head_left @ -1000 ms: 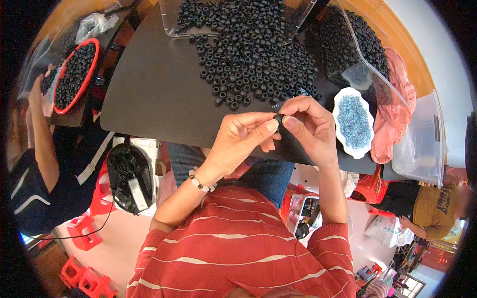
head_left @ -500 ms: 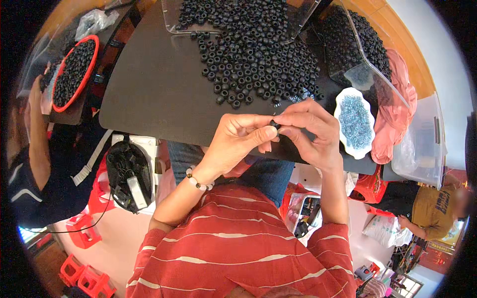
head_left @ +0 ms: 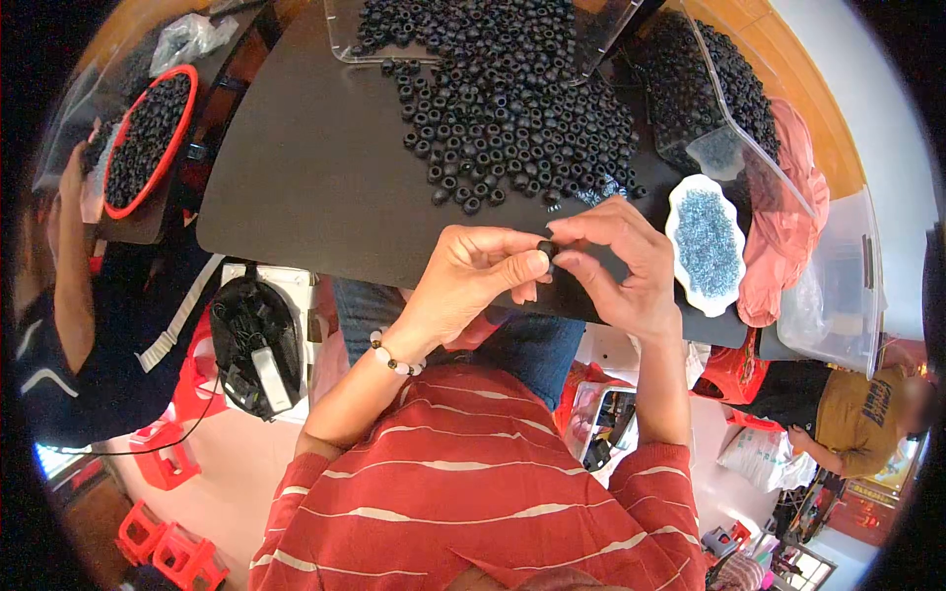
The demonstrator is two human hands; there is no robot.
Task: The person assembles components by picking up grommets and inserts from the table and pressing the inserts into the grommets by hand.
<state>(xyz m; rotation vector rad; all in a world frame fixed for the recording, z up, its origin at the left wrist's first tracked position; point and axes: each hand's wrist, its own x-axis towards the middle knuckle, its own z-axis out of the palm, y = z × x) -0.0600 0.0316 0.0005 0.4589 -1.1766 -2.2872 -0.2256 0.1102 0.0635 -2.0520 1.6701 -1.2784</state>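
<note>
A black bead (head_left: 548,249) is pinched between the thumb and index finger of my left hand (head_left: 483,276), just over the table's near edge. Close against it from the right is my right hand (head_left: 623,271), its thumb tip beside the bead and its index fingertip a little above, with a gap between them. I cannot make out anything in those fingers. Beyond both hands spreads a heap of black beads (head_left: 522,128) with large holes. A white scalloped dish (head_left: 734,274) of small clear bluish beads (head_left: 708,241) stands beside my right hand.
The heap spills from a tipped clear plastic box (head_left: 340,44) on the dark table (head_left: 296,167). Another clear box with black beads (head_left: 709,89) and pink cloth (head_left: 788,246) are at the right. At left, a person's arm (head_left: 74,266) reaches towards a red-rimmed basket (head_left: 187,118).
My right index fingertip has lifted slightly away from the bead, widening the gap to the thumb. My left hand keeps its pinch on the bead and has barely moved.
</note>
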